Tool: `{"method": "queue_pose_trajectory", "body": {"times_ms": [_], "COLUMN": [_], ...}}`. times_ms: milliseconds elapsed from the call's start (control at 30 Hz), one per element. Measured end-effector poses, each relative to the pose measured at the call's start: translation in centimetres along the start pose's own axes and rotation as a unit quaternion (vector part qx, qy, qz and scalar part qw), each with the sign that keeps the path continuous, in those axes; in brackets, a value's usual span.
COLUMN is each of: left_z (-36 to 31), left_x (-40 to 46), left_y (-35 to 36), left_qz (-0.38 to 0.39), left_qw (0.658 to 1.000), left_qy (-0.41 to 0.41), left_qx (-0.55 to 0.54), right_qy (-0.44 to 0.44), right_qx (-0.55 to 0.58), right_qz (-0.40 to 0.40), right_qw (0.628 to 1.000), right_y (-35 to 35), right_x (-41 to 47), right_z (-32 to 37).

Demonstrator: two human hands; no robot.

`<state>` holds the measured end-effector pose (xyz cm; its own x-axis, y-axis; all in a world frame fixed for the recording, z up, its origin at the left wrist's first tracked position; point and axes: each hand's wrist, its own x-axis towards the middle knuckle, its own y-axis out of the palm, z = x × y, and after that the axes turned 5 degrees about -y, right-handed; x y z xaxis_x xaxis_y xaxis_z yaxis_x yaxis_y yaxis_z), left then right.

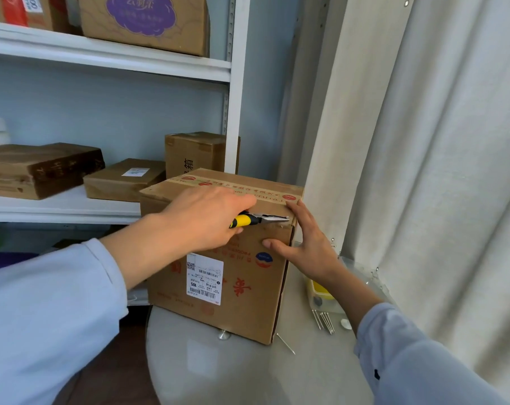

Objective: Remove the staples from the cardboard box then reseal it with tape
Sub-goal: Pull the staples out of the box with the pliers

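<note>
A brown cardboard box (pixel 239 290) with a white shipping label stands on a round glass table (pixel 233 369). Printed tape (pixel 239 185) runs across its top. My left hand (pixel 207 217) grips yellow-and-black pliers (pixel 258 220), whose tips touch the box's upper right corner. My right hand (pixel 303 247) rests flat against that corner, fingers spread on the front and side faces. Several pulled metal staples (pixel 324 320) lie on the table to the right of the box, and one more (pixel 286 344) lies by its lower corner.
A white shelf unit (pixel 107 206) behind the box carries several cardboard parcels. A pale curtain (pixel 423 171) hangs at the right. A clear plastic container (pixel 321 290) with something yellow inside sits under my right wrist.
</note>
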<state>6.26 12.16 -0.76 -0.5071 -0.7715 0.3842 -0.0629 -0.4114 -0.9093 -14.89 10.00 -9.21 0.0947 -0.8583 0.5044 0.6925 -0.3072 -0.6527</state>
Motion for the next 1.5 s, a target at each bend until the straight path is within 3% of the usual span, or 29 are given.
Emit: {"method": "queue_pose_trajectory", "body": {"times_ms": [267, 367, 600, 867, 1167, 1500], "left_z": [-3.4, -3.3, -1.5, -4.0, -2.0, -4.3], "left_x": [-2.5, -1.9, -0.6, -2.7, -1.3, -3.1], "left_y": [2.4, 2.2, 0.0, 2.8, 0.9, 2.9], "left_qz": [-0.058, -0.045, -0.033, -0.052, -0.058, -0.054], "left_qw": [0.995, 0.995, 0.998, 0.994, 0.993, 0.992], "left_qy": [-0.085, -0.093, -0.011, -0.09, -0.02, -0.11], "left_qx": [-0.008, 0.012, 0.057, 0.028, 0.099, -0.016], "right_qy": [-0.004, -0.006, -0.004, -0.012, -0.007, -0.012], "right_qx": [-0.008, -0.005, 0.002, 0.004, 0.011, 0.001], "right_qz": [-0.013, -0.015, -0.01, -0.015, -0.015, -0.021], "right_qw": [1.0, 1.0, 1.0, 1.0, 1.0, 1.0], "right_y": [0.1, 0.0, 0.0, 0.0, 0.2, 0.4], "right_x": [-0.2, -0.2, -0.2, -0.3, -0.3, -0.2], "right_z": [-0.1, 0.3, 0.2, 0.2, 0.3, -0.2]}}
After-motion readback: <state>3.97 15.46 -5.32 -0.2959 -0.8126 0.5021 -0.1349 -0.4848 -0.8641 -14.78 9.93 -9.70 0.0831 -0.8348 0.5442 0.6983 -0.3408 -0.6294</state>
